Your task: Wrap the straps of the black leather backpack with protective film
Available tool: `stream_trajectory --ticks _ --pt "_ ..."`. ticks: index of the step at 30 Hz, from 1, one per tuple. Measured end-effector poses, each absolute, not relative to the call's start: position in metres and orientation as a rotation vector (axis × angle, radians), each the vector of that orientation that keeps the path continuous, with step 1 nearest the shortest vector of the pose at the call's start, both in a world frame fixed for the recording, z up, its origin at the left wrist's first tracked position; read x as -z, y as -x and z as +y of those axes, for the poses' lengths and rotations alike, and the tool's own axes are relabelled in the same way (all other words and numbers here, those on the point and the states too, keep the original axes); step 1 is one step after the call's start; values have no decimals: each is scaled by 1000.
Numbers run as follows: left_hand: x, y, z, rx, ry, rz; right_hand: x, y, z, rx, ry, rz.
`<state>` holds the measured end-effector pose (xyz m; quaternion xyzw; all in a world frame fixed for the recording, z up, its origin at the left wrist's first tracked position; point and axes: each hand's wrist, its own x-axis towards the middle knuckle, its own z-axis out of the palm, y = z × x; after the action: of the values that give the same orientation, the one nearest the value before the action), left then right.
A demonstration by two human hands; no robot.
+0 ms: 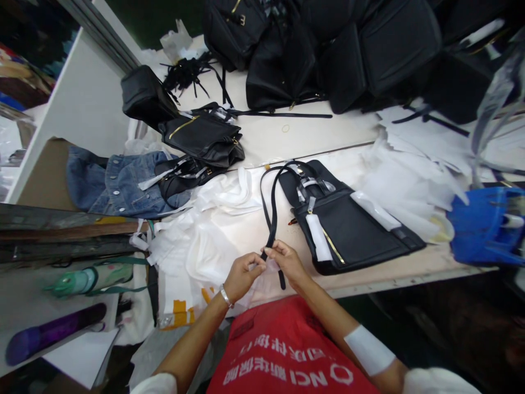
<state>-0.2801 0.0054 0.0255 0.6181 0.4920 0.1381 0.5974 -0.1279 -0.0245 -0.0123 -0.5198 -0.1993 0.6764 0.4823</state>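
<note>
Both my hands meet at the table's front edge on a thin black strap [273, 219]. My left hand [245, 275] pinches it near the lower end, a silver bracelet on its wrist. My right hand [287, 264] grips the strap just beside, and a short strap end hangs below the fingers. The strap loops up to the top of a black bag [361, 230] lying flat to the right. White wrapping covers parts of this bag, and a gold zipper [334, 246] runs along its front. What exactly the fingertips do at the strap is too small to tell.
Several black bags [283, 65] are piled at the back. Another black bag [200, 137] and a denim jacket [123, 183] lie at left. White sheets [410, 175] and a blue plastic bin [486, 224] are at right; bottles [88, 280] stand lower left.
</note>
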Motion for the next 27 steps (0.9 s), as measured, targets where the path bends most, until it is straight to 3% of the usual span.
stream_trajectory --ticks 4,10,14,17,21,27 --pt "-3 280 2 -332 -1289 1166 23 121 -38 -1631 1545 -755" --pt "25 287 -1 -366 -1143 1240 35 116 -63 -1122 2375 -1652" --pt "32 287 2 -391 -1195 1226 47 125 -75 -1114 2431 -1831" --pt "28 288 7 -434 -1293 1203 52 121 -78 -1258 2274 -1540" --pt "15 297 11 -531 -1460 1238 43 111 -75 -1703 1723 -599" --pt "5 311 1 -426 -1292 1277 9 117 -54 -1559 1209 -6"
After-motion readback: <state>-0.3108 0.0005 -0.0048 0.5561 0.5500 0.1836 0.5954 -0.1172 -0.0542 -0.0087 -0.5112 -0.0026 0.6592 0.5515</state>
